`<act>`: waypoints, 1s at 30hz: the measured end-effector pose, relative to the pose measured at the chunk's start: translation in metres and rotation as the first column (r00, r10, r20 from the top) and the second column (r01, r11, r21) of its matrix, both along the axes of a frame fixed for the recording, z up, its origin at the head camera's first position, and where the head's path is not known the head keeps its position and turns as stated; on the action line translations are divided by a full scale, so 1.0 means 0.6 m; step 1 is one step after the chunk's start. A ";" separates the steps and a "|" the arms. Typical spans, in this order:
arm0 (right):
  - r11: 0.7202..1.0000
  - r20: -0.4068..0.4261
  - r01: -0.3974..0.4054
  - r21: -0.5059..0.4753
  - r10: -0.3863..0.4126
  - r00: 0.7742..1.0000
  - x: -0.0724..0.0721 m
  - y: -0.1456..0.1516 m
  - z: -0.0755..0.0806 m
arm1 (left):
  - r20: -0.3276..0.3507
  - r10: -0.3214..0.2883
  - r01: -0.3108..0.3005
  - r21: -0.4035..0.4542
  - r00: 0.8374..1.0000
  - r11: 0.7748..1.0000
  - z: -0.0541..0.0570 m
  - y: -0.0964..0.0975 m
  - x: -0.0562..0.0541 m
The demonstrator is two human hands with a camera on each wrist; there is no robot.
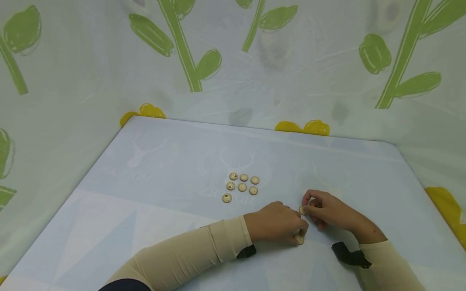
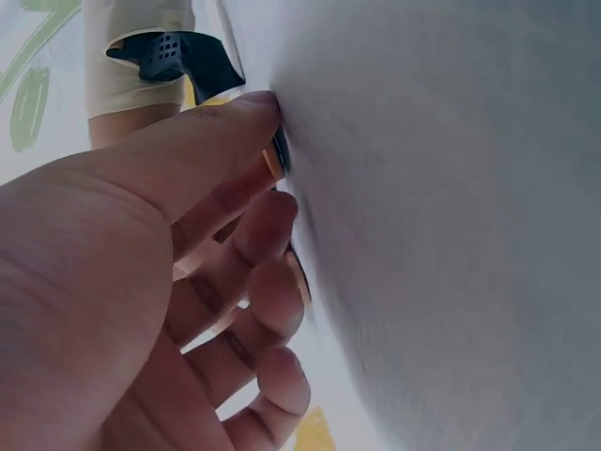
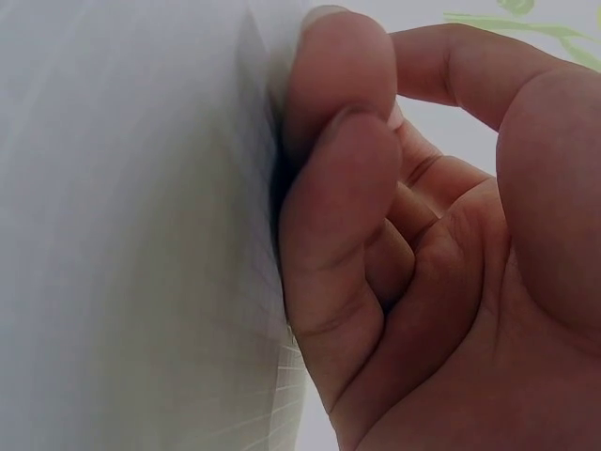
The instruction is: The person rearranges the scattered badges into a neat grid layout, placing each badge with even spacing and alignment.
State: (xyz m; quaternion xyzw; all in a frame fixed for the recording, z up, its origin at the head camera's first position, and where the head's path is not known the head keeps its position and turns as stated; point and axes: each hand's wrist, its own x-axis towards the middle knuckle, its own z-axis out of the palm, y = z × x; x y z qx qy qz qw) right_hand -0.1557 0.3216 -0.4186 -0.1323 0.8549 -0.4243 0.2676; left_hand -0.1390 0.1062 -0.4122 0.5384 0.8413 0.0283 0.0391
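My left hand [image 1: 278,223] reaches across from the left and pinches a small round wooden disc [image 1: 299,239] with markings on its face, low at the tabletop. In the left wrist view its thumb and index finger close around the thin edge of a wooden disc [image 2: 274,158], while the other fingers curl beside them. Just beyond it, my right hand [image 1: 331,210] pinches another wooden disc [image 1: 301,210] at its fingertips. The curled fingers [image 3: 338,207] hide that disc in the right wrist view.
Left of the hands, several matching discs [image 1: 242,187] with drawn faces lie in short rows on the pale patterned table [image 1: 164,161]. A curtain [image 1: 233,72] with green leaf prints hangs behind. Dark straps [image 1: 351,255] sit at the sleeve ends.
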 end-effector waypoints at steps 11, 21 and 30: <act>1.000 -0.002 -0.008 -0.004 0.008 1.000 0.001 -0.002 0.006 | 0.195 0.042 -0.041 -0.013 0.980 0.999 0.006 -0.011 -0.001; 1.000 -0.013 -0.013 -0.005 0.013 1.000 -0.001 -0.001 0.006 | 0.160 0.095 -0.103 0.039 0.983 0.994 0.007 -0.051 -0.017; 1.000 -0.016 0.005 0.021 -0.005 1.000 -0.001 -0.005 0.002 | 0.179 0.172 -0.191 0.095 0.969 0.977 0.017 -0.104 -0.031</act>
